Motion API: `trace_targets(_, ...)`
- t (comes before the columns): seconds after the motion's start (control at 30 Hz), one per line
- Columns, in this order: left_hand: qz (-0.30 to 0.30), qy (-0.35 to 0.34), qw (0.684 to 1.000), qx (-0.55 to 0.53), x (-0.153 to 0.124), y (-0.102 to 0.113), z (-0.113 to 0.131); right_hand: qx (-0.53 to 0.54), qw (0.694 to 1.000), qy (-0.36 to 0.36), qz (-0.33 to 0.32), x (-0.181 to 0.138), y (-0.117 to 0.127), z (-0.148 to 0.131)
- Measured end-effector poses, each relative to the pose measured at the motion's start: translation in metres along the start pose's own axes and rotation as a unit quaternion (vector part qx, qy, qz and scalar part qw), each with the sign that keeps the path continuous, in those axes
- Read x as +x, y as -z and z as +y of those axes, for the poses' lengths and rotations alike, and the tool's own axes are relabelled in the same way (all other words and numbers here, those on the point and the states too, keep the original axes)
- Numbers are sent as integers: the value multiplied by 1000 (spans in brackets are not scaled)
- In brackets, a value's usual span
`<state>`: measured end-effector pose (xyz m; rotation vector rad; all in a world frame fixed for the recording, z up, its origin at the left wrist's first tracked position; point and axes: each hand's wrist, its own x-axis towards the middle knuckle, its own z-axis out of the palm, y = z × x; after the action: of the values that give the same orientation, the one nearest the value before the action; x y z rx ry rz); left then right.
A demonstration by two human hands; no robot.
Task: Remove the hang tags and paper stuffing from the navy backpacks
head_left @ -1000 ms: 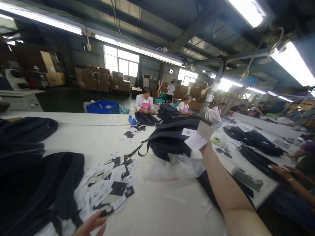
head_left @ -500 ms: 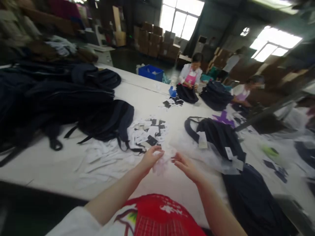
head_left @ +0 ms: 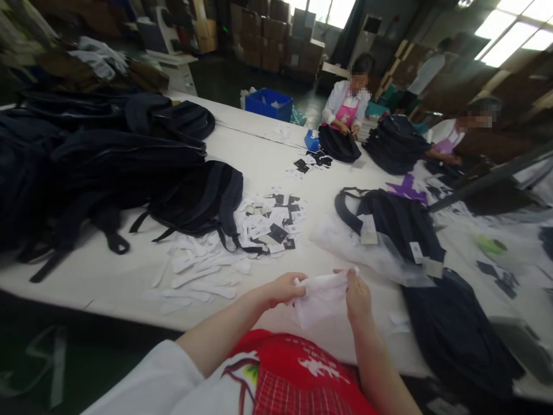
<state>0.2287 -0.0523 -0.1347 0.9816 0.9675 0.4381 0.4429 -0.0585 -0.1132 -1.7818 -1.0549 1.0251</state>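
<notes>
My left hand [head_left: 283,288] and my right hand [head_left: 358,295] both pinch a thin white sheet or bag [head_left: 320,296], stretched between them just above the near edge of the white table [head_left: 129,271]. Each hand grips one end, fingers closed. Beyond my hands lies a heap of white and black tags [head_left: 272,222]. A dark backpack [head_left: 391,222] with tags on it, partly under clear plastic [head_left: 345,245], lies to the right of my hands.
Dark backpacks [head_left: 108,155] are piled on the table's left side. White paper strips [head_left: 196,271] lie near the front edge. Two other people sit at the far side with more dark bags [head_left: 395,141]. A blue bin [head_left: 268,104] stands behind the table.
My right arm came back from the backpack and my view dropped. Both hands met in front of me and took hold of the white sheet, now pulled taut.
</notes>
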Motion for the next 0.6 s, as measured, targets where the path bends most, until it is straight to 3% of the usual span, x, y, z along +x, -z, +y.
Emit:
trace_targets(0.1, -45, 28, 999, 13, 15, -11, 1, 98, 992, -61, 50, -16, 18, 24)
trace_targets(0.27, -104, 59, 993, -18, 27, -32, 1, 250, 957, -141, 51, -47, 48, 47)
trace_targets(0.47, -155, 70, 985, 41, 19, -44, -3, 287, 942, -174, -10, -90, 71, 52)
trace_targets(0.6, -210, 70, 971, 88, 5, -74, -14, 351, 924, -152, 21, -121, 72, 54)
